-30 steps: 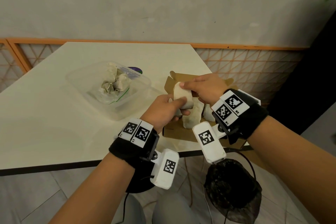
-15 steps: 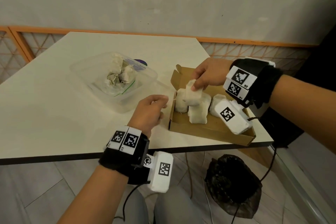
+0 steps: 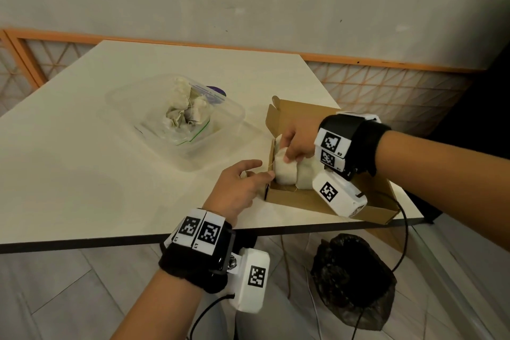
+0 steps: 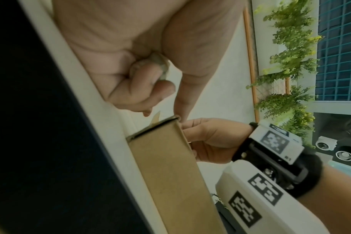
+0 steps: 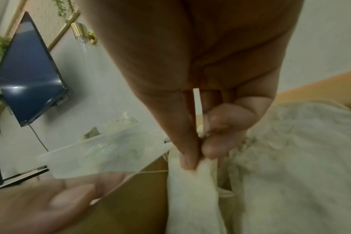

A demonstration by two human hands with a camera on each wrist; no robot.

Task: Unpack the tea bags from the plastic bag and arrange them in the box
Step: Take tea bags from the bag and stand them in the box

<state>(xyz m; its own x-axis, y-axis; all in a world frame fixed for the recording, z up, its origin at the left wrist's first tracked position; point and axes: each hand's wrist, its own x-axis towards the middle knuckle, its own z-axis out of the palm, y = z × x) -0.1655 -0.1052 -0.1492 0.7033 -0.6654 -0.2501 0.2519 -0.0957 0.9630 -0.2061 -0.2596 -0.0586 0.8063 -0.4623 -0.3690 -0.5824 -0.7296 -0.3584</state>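
Note:
A brown cardboard box [image 3: 325,199] lies open at the table's front right corner. My right hand [image 3: 287,156] pinches the top of a white tea bag [image 3: 284,174] standing at the box's left end, beside other tea bags [image 3: 306,175]. The right wrist view shows thumb and finger [image 5: 198,155] pinching that tea bag [image 5: 190,197]. Its string [image 5: 150,171] runs left to my left hand [image 3: 265,174], just outside the box's left wall. The left hand's fingers curl round a small paper tag [image 4: 160,68]. The plastic bag [image 3: 187,119] holds more tea bags.
The plastic bag lies in a clear shallow container [image 3: 234,113] at mid table, left of the box. A black bag [image 3: 353,279] sits on the floor below the table's front edge. An orange lattice railing [image 3: 386,91] runs behind the table.
My right hand carried the tea bag from above the box down into its left end. My left hand let go of the bag's body and moved up to the box's left wall.

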